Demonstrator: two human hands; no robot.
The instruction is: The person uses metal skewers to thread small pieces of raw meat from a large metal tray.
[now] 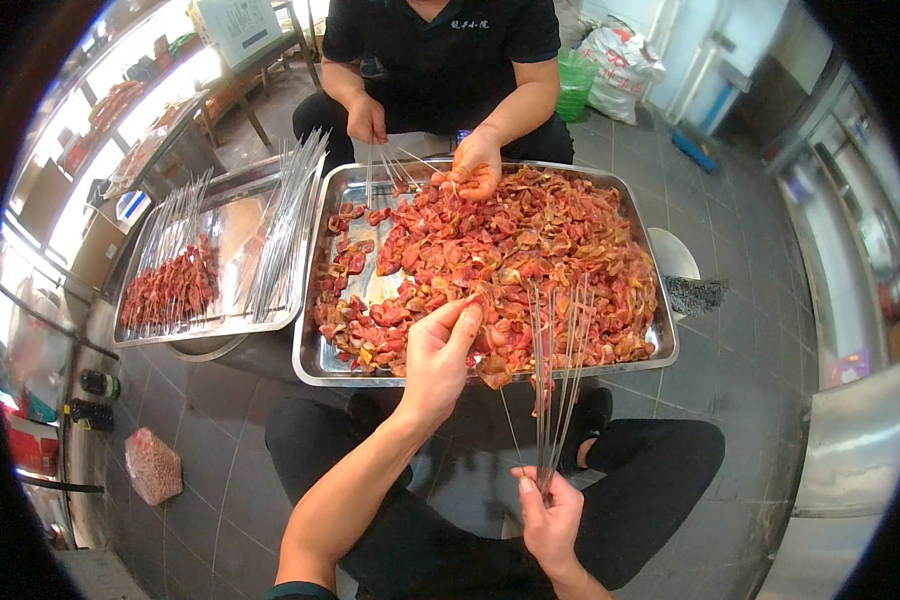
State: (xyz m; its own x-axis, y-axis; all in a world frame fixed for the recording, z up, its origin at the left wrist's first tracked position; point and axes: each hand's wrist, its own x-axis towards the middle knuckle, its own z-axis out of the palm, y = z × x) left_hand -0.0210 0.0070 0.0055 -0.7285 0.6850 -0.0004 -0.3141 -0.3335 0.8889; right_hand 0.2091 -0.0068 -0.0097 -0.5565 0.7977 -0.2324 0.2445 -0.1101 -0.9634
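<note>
My left hand (436, 358) reaches over the near edge of a steel tray (487, 379), thumb and fingers pinching a small piece of raw meat. In that tray lies a large heap of sliced, marinated meat (525, 225). Below the near rim, my right hand (551, 514) grips a bundle of thin metal skewers (562, 352) that point away from me. One skewer (511, 427) leans left, apart from the rest, with a meat piece (494, 371) at its tip. Some meat (544, 394) also shows among the bundled skewers.
Opposite sits a person whose hands (480, 165) hold skewers and meat above the far rim. To the left, a second steel tray (232, 326) bears loaded skewers (172, 289) and bare skewers (285, 225). A filled plastic bag (152, 465) lies on the tiled floor (202, 450).
</note>
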